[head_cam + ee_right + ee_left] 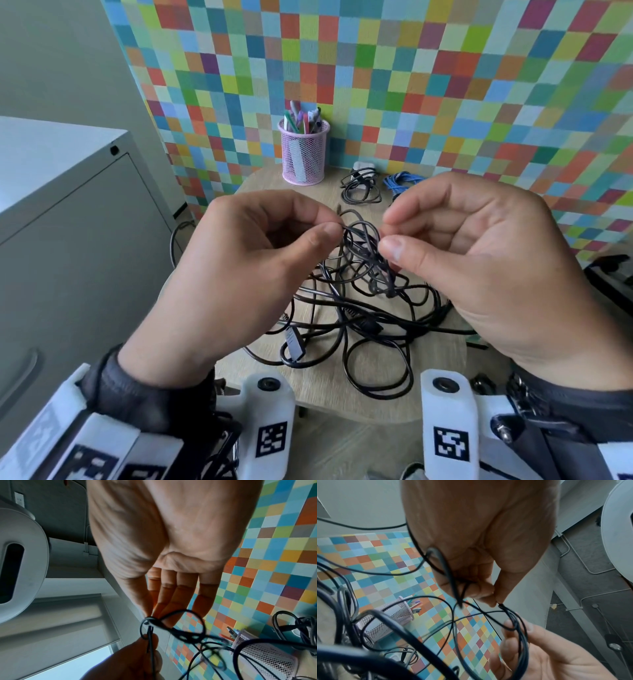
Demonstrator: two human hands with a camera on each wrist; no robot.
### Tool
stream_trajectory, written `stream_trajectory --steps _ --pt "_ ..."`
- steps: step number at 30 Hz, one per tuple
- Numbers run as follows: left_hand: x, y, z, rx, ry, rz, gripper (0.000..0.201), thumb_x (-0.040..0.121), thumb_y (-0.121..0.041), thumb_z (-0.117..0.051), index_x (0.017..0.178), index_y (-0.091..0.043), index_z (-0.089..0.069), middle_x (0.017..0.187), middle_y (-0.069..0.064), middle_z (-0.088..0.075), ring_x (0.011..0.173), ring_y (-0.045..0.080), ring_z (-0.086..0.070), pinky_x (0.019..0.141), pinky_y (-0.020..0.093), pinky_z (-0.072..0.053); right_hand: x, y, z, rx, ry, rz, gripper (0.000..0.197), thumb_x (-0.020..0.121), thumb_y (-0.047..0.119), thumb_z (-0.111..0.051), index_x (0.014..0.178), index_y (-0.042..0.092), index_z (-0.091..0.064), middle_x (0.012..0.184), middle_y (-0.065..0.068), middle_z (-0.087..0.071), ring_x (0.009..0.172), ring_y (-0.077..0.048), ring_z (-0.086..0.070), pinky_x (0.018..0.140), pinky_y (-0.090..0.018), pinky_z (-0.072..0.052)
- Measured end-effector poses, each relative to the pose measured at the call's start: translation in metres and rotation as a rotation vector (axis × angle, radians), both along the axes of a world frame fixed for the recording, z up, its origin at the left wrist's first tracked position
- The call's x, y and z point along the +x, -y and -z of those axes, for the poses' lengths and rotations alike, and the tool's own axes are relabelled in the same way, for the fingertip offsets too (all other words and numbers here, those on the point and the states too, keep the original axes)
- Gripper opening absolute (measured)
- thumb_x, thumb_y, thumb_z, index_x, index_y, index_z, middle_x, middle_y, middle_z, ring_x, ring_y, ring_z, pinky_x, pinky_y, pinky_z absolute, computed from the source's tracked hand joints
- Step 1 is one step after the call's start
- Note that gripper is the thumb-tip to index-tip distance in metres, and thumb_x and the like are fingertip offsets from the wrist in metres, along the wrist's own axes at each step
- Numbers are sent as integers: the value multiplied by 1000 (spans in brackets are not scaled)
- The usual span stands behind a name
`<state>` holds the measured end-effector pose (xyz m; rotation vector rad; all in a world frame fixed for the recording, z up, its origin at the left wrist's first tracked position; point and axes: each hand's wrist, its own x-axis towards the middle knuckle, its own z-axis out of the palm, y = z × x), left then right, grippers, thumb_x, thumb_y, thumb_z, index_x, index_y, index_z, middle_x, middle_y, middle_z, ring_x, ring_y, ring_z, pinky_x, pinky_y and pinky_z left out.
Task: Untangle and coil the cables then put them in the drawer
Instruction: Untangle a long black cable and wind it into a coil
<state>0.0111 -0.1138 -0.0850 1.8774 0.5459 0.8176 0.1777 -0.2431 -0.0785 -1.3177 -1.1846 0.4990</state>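
The task looks partly done. In the upper middle of the head view two bundles lie already coiled on the table (322,394): a black coil (361,188) and, just right of it, a blue coil (402,181), both near the pink pen cup (303,150). The main black tangle (359,308) fills the middle of the frame, with many loops crossing and a plug (294,344) lying at its lower left. It is still to be untangled, coiled and put away. The grey cabinet (68,222) at the left edge probably has the drawer; nothing is in it as far as I can see.

Both hands are raised over the tangle and work on its upper knot. The left hand (246,267) has the fingers curled, and thumb and index finger pinch one thin strand at the left side of the knot. The right hand (479,260) pinches the right side of the knot between thumb and fingertips (155,613); its other fingers are only loosely bent.
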Motion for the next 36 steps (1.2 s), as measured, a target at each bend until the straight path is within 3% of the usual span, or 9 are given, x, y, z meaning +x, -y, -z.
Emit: stream_trajectory --steps 5,8,11,16,21,25,29,34,36 --pt "1 8 -5 40 -74 -14 14 88 -37 -74 83 -26 -81 51 -9 -59 44 4 -43 43 14 -34 -7 -3 2 -25 -7 48 22 72 8 -82 87 21 -72 81 -3 -76 70 -12 -72 71 -23 -60" --pt "3 11 -5 56 -98 3 15 85 -47 -80 87 -32 -81 74 4 -74 64 24 -64 63 35 -53 -15 -6 4 -71 13 108 26 77 5 -86 90 24 -74 82 0 -76 62 -12 -70 64 -23 -58" --pt "3 12 -3 62 -118 -7 17 79 -51 -82 90 -39 -77 75 9 -74 70 36 -65 65 48 -53 -20 -8 7 -92 44 150 27 77 5 -79 93 27 -76 78 5 -76 61 -12 -72 62 -24 -59" --pt "1 9 -4 222 -230 -22 13 82 -42 -70 81 -29 -71 58 -4 -61 49 12 -47 50 27 -42 -23 -12 14 -62 74 217 30 80 -4 -77 83 26 -75 75 1 -74 60 -23 -73 65 -44 -63" --pt "2 8 -3 224 -288 35 20 91 -43 -63 81 -26 -67 53 -11 -49 48 8 -41 49 19 -32 -17 -17 19 17 -82 167 22 79 5 -62 79 26 -60 76 -6 -64 71 -36 -68 64 -38 -49" --pt "-5 -5 -3 196 -272 -20 13 94 -39 -66 86 -30 -69 50 -9 -45 44 7 -33 43 16 -28 -14 -15 13 71 -420 -13 23 92 -5 -46 99 15 -55 79 -4 -52 50 -17 -49 66 -42 -52" --pt "-11 -16 -3 -2 -131 -3 15 96 -33 -65 91 -22 -74 55 -9 -45 46 7 -32 41 14 -30 1 -4 8 -53 -287 -104 21 92 2 -54 110 11 -60 69 -9 -48 42 -9 -34 50 -34 -40" --pt "-2 -10 0 14 -95 -18 16 102 -18 -61 90 -19 -71 50 -16 -54 38 2 -36 40 7 -27 12 3 3 -4 -272 -225 14 87 12 -69 101 11 -66 57 4 -53 55 -18 -55 81 -61 -51" --pt "-1 -11 1 55 -105 -60 17 102 -14 -60 90 -21 -70 51 -21 -56 41 -1 -43 43 5 -28 13 5 -1 72 -390 -261 25 85 12 -65 110 12 -62 60 5 -47 53 -17 -54 84 -54 -55"
